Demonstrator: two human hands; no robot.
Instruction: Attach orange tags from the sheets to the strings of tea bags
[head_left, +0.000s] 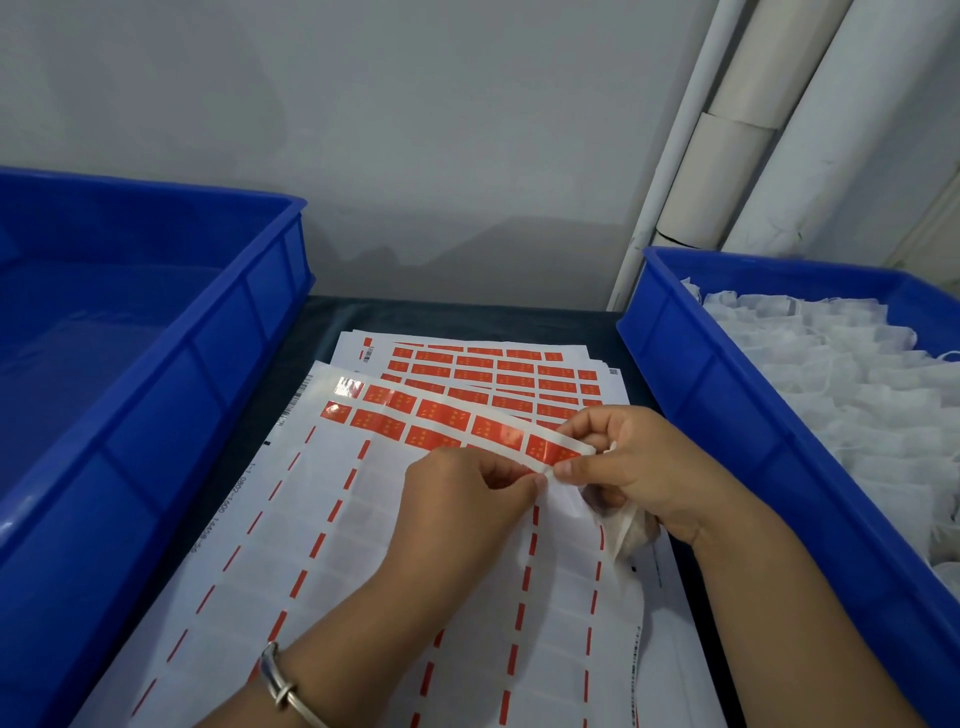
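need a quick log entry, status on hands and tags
Left hand and right hand both pinching an orange tag at the top sheet. Tea bag tucked in right hand. Nothing in the way.

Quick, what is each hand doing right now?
Left hand: pinches an orange tag at the edge of the top sheet.
Right hand: pinches the same tag and holds a tea bag.

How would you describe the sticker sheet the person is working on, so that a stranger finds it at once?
Between the two blue plastic crates white sticker sheets lie fanned on the dark table. Take the nearest sheet, under both hands. Unlike the full sheets behind it, it keeps only two rows of orange tags at its far end.
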